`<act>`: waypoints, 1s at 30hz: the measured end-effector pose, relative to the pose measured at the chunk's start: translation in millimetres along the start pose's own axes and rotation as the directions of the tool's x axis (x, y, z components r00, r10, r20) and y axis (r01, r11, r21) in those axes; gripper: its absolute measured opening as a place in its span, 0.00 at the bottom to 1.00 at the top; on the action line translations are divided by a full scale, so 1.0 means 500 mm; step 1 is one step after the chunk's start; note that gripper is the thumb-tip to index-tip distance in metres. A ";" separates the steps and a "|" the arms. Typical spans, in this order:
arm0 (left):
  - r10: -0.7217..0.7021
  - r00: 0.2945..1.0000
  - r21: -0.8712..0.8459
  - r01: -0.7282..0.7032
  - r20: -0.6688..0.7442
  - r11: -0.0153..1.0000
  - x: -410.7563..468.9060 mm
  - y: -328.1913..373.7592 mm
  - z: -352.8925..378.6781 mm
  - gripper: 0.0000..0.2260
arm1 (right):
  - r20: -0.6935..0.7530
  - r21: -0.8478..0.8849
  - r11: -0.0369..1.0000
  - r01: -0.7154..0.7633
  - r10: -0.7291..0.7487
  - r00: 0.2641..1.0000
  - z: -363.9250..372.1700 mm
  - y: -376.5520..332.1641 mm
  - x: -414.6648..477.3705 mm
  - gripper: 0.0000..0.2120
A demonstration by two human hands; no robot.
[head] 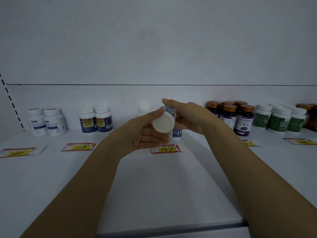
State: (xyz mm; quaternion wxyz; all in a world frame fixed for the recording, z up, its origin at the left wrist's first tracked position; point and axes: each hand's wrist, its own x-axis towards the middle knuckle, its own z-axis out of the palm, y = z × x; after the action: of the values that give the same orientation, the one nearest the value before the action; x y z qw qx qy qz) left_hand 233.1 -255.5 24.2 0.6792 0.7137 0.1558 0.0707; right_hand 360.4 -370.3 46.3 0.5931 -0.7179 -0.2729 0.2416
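Observation:
A white bottle with a blue starry label is held tilted above the white shelf, its round white base or cap facing me. My left hand grips it from the left with thumb on top and fingers curled beneath. My right hand holds its labelled body from the right, index finger stretched over the top. Another bottle of the same kind stands on the shelf just behind my hands, and a third white cap shows farther back.
Bottle groups line the shelf back: white ones at far left, blue-labelled ones, dark purple ones with copper caps, green-labelled ones at right. Yellow price tags lie flat in front. The shelf's front edge runs below my arms.

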 end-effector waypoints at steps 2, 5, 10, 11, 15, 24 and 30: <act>-0.035 0.999 -0.012 0.035 0.009 0.999 -0.001 0.000 -0.003 0.29 | 0.015 -0.001 0.999 -0.041 0.041 0.999 0.000 0.004 0.000 0.23; -0.047 0.999 -0.014 0.047 0.016 0.999 -0.002 -0.001 -0.007 0.30 | 0.014 0.003 0.998 -0.062 0.062 0.998 0.002 0.007 0.005 0.25; 0.019 1.000 -0.008 -0.019 -0.017 1.000 -0.003 -0.001 -0.004 0.27 | -0.006 0.014 0.999 0.050 -0.050 0.999 0.003 0.002 0.009 0.24; 0.066 0.997 0.020 -0.065 -0.040 0.998 -0.002 -0.002 -0.002 0.27 | -0.018 0.005 0.994 0.113 -0.113 0.993 0.001 -0.001 0.011 0.26; 0.307 0.939 0.231 -0.267 -0.157 0.936 0.004 -0.004 0.003 0.19 | -0.013 0.053 0.918 0.393 -0.393 0.919 -0.005 -0.015 0.000 0.19; 0.494 0.842 0.443 -0.366 -0.216 0.818 0.016 -0.019 0.006 0.24 | -0.031 -0.029 0.830 0.557 -0.558 0.829 -0.001 -0.014 -0.017 0.15; 0.532 0.818 0.506 -0.372 -0.218 0.778 0.021 -0.024 0.004 0.22 | 0.031 -0.134 0.837 0.530 -0.531 0.847 -0.009 -0.021 -0.023 0.13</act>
State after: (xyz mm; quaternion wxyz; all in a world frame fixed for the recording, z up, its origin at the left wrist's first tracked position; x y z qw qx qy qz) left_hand 242.1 -253.5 11.1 0.4225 0.8403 0.1066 0.3225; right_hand 353.8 -379.7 57.6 0.5871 -0.6542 -0.4746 0.0458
